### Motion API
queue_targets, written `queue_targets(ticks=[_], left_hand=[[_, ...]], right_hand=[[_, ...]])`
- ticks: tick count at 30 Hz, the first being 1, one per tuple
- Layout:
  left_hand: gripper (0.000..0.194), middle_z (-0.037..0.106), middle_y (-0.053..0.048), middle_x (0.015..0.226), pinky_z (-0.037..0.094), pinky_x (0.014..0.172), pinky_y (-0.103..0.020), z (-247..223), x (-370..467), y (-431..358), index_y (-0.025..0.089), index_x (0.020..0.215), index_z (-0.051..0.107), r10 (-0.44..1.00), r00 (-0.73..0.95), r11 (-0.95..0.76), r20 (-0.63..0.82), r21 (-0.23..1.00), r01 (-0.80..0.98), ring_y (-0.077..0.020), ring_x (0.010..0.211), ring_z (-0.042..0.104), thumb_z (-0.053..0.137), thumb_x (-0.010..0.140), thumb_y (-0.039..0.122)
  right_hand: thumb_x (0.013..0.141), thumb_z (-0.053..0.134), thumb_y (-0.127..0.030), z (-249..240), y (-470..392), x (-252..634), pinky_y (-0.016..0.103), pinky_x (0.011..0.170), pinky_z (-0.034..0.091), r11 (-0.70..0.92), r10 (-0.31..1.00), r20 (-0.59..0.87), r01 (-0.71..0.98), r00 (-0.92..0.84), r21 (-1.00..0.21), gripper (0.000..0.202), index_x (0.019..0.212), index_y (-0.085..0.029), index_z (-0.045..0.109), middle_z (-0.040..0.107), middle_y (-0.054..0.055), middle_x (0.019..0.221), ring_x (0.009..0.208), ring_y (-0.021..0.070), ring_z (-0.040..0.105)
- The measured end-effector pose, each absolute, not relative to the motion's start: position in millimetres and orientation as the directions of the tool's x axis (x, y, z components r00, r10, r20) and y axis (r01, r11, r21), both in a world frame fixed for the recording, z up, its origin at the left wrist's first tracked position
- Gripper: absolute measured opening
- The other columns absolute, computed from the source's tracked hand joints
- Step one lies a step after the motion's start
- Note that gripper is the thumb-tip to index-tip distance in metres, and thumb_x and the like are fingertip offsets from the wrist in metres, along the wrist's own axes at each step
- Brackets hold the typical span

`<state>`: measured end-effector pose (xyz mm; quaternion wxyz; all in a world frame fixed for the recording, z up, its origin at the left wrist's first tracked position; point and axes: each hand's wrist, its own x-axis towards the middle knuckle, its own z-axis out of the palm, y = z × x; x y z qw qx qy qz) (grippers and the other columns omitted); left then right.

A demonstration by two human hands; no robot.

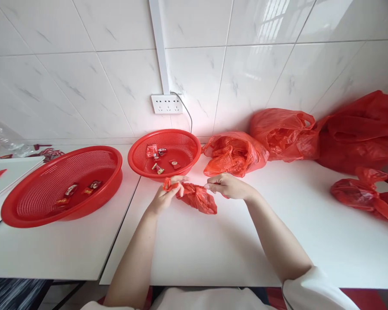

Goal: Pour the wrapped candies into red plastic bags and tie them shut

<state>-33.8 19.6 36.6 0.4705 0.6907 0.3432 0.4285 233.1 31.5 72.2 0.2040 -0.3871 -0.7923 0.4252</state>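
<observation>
Between my two hands is a small red plastic bag (198, 199), bunched up and hanging just over the white table, with something bulky inside that I cannot make out. My left hand (168, 194) grips the bag's gathered end on the left. On the other side, the fingers of my right hand (226, 186) pinch its upper right part. Just behind my left hand stands a round red basket (139, 163) with several small wrapped packets (151, 150) in it. A crumpled red plastic bag (236, 150) lies behind my right hand.
To the left, a larger red basket (111, 189) holds a few wrapped packets (92, 187). More red bags (284, 133) line the wall at right, and a tied red bag (352, 193) lies nearer. A power socket (167, 104) with a cable is on the tiled wall.
</observation>
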Motion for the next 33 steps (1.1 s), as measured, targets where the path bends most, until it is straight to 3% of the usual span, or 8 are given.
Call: queue_targets(ticks=[3,8,12,14,17,23,28,33], left_hand=[[0.029,0.059,-0.004,0.075,0.040,0.091,-0.038,38,-41,24,0.020,0.085,0.066,0.878,0.405,-0.321,0.255,0.942,0.101,-0.0174,0.074,0.054,0.046,0.092,0.039],[0.025,0.059,-0.006,0.092,0.044,0.076,-0.030,26,-28,25,0.018,0.080,0.066,0.899,0.411,-0.236,0.153,0.959,0.160,-0.0161,0.081,0.055,0.055,0.087,0.038],[0.028,0.060,-0.003,0.090,0.046,0.067,-0.026,16,-14,26,0.019,0.098,0.064,0.912,0.407,-0.124,0.048,0.979,0.162,-0.0148,0.076,0.055,0.066,0.079,0.038],[0.026,0.061,-0.003,0.089,0.045,0.069,-0.025,12,-11,27,0.018,0.095,0.065,0.918,0.391,-0.147,0.068,0.973,0.176,-0.0147,0.079,0.055,0.065,0.080,0.039],[0.026,0.059,-0.001,0.076,0.044,0.065,-0.024,6,-12,32,0.016,0.081,0.064,0.938,0.338,-0.147,0.075,0.970,0.194,-0.0128,0.069,0.053,0.059,0.083,0.042],[0.031,0.064,-0.004,0.081,0.048,0.068,-0.027,-9,-16,43,0.016,0.080,0.063,0.955,0.297,-0.056,-0.012,0.974,0.220,-0.0159,0.071,0.058,0.062,0.079,0.047],[0.029,0.057,0.000,0.068,0.043,0.064,-0.025,-22,-11,44,0.018,0.083,0.063,0.923,0.383,-0.123,-0.025,0.926,0.356,-0.0141,0.065,0.053,0.057,0.082,0.046],[0.028,0.052,0.003,0.063,0.038,0.061,-0.024,-37,-3,43,0.018,0.082,0.062,0.909,0.413,-0.163,-0.049,0.871,0.464,-0.0125,0.061,0.049,0.053,0.084,0.044]], right_hand=[[0.087,0.048,-0.056,69,28,259,0.022,0.041,0.033,0.246,0.827,-0.084,0.492,-0.556,-0.835,0.043,0.063,-0.019,0.048,0.042,-0.004,0.057,0.043,0.0075,0.037],[0.086,0.049,-0.055,63,20,295,0.025,0.042,0.037,0.197,0.876,-0.157,0.636,-0.456,-0.746,0.042,0.069,-0.019,0.060,0.057,0.001,0.066,0.044,0.0094,0.045],[0.085,0.053,-0.054,53,10,280,0.036,0.075,0.049,0.290,0.941,0.031,0.756,-0.337,-0.587,0.041,0.107,-0.022,0.065,0.066,0.010,0.104,0.089,0.0250,0.062],[0.084,0.053,-0.056,42,2,259,0.043,0.093,0.043,0.340,0.936,0.115,0.766,-0.333,-0.545,0.058,0.132,-0.024,0.050,0.057,0.013,0.127,0.112,0.0301,0.055],[0.076,0.066,-0.049,21,-10,234,0.044,0.092,0.042,0.391,0.902,0.030,0.782,-0.432,-0.485,0.076,0.143,-0.029,0.036,0.041,0.013,0.144,0.118,0.0340,0.050],[0.076,0.042,-0.004,16,-21,286,0.029,0.075,0.043,0.282,0.948,0.004,0.835,-0.318,-0.473,0.050,0.118,-0.027,0.058,0.065,0.005,0.104,0.089,0.0198,0.062],[0.076,0.046,-0.014,26,-29,404,0.030,0.068,0.044,-0.114,0.993,-0.062,0.923,0.098,-0.368,0.045,0.118,-0.027,0.057,0.067,0.006,0.104,0.085,0.0225,0.062],[0.081,0.050,-0.032,33,-27,440,0.039,0.077,0.047,-0.290,0.920,0.192,0.924,0.341,-0.251,0.043,0.122,-0.021,0.056,0.061,0.014,0.117,0.103,0.0315,0.058]])
